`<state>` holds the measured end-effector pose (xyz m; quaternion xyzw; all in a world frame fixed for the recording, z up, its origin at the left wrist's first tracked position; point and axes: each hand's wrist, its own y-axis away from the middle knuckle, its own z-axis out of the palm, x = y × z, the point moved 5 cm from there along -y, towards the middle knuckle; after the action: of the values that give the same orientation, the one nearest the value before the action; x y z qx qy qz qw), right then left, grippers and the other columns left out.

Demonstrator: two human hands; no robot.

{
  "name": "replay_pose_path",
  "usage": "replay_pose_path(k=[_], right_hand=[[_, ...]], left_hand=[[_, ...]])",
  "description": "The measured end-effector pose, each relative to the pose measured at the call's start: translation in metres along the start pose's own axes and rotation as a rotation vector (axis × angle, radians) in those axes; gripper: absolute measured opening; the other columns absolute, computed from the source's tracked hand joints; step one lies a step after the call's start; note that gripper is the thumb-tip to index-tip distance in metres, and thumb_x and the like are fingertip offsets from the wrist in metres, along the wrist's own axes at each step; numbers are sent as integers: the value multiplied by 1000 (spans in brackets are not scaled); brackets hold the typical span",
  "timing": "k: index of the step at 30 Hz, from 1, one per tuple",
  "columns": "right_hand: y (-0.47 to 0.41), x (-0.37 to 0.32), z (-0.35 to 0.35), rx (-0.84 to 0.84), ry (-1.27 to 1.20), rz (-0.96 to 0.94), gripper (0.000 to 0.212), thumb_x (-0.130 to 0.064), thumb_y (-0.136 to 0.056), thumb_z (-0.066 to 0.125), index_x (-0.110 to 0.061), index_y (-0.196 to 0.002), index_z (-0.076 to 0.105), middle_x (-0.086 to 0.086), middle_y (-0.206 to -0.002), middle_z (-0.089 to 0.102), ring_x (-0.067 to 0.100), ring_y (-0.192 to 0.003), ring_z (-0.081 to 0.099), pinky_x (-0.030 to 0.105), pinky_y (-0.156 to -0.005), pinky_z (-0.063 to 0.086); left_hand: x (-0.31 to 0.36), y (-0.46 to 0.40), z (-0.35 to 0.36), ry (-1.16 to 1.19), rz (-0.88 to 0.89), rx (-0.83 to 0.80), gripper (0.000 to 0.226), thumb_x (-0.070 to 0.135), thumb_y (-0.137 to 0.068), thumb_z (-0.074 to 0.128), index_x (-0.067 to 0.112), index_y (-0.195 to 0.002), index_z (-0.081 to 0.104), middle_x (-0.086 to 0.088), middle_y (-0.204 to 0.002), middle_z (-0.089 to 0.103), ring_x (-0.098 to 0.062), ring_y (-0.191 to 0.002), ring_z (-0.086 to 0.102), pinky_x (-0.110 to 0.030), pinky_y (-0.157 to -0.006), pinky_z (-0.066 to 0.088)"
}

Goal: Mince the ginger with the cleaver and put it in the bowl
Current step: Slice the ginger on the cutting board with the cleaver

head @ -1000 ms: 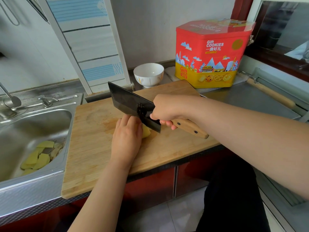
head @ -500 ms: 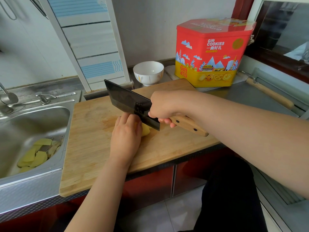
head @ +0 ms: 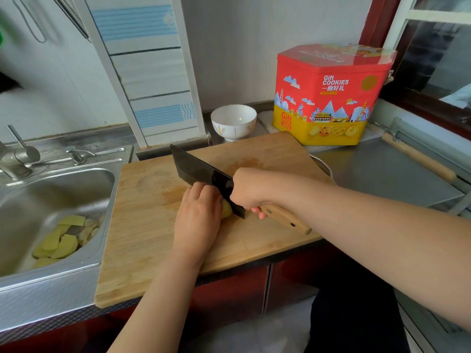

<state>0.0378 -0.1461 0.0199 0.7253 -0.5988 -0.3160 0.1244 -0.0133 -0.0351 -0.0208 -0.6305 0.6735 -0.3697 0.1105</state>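
At frame centre the left hand (head: 197,216) still curls over the one pale yellow ginger piece (head: 226,211) on the single wooden cutting board (head: 142,225). The right hand (head: 248,191) stays clamped on the wooden handle of the one dark steel cleaver (head: 204,175), its blade barely shifted against the ginger. Farther back, upper centre, stands one white ceramic bowl (head: 233,122).
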Motion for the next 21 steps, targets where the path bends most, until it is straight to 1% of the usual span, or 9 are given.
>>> replay_pose_path(k=[2, 5, 6, 8, 10, 12, 15, 19, 21], right_hand=[[0, 1, 0, 8, -3, -2, 28, -7, -101, 40, 5, -113, 62, 17, -85, 56, 24, -62, 53, 28, -48, 46], [0, 2, -3, 0, -26, -26, 23, -4, -98, 40, 5, -103, 61, 19, -85, 57, 25, -62, 52, 30, -51, 47], [-1, 3, -4, -5, -57, -32, 23, -5, -98, 41, 5, -104, 61, 18, -82, 57, 24, -61, 52, 30, -49, 48], [-2, 7, -8, -10, -125, -42, 26, -12, -100, 45, 3, -115, 60, 13, -73, 55, 20, -56, 49, 30, -48, 48], [0, 11, -11, -19, -175, -50, 25, -20, -102, 48, -2, -115, 58, 7, -64, 51, 15, -50, 44, 27, -51, 47], [4, 12, -13, -26, -211, -61, 24, -23, -102, 49, -4, -115, 58, 4, -59, 48, 12, -46, 40, 26, -50, 45], [2, 12, -12, -17, -214, -79, 30, -22, -102, 49, -2, -123, 57, 4, -59, 48, 13, -47, 40, 27, -52, 46], [0, 14, -14, -28, -242, -76, 31, -21, -102, 49, -4, -126, 56, 4, -58, 48, 12, -45, 39, 26, -49, 45], [2, 11, -11, -13, -214, -85, 31, -19, -102, 48, -2, -128, 55, 7, -64, 52, 14, -50, 44, 27, -52, 47]], left_hand=[[0, 1, 0, 4, -1, -1, 5, 7, -86, 67, 6, -88, 62, -7, -88, 56, -24, -78, 51, -27, -65, 37], [-1, 4, -1, 17, -9, -9, 5, 9, -88, 66, 7, -89, 62, -7, -91, 57, -25, -81, 52, -29, -66, 40], [-1, 4, -1, 20, -8, -10, 5, 10, -88, 66, 7, -90, 62, -7, -92, 58, -25, -82, 53, -29, -67, 40], [-1, 5, -2, 23, -5, -14, 4, 10, -89, 65, 7, -91, 64, -7, -95, 59, -25, -84, 54, -28, -69, 40], [0, 4, -2, 32, -10, -15, 5, 11, -89, 65, 7, -92, 65, -7, -96, 60, -24, -87, 55, -25, -71, 37], [0, 4, -3, 40, -23, -11, 5, 11, -89, 65, 7, -93, 66, -6, -97, 60, -22, -88, 54, -22, -72, 35], [-1, 5, -2, 39, -29, -10, 6, 11, -89, 65, 7, -93, 66, -6, -97, 60, -22, -88, 54, -22, -72, 34], [0, 4, -2, 26, -28, -12, 5, 11, -89, 65, 8, -93, 65, -6, -97, 59, -22, -88, 52, -23, -72, 34], [-2, 5, -1, 31, -28, -20, 5, 10, -89, 65, 8, -93, 64, -6, -96, 59, -21, -87, 52, -23, -72, 34]])
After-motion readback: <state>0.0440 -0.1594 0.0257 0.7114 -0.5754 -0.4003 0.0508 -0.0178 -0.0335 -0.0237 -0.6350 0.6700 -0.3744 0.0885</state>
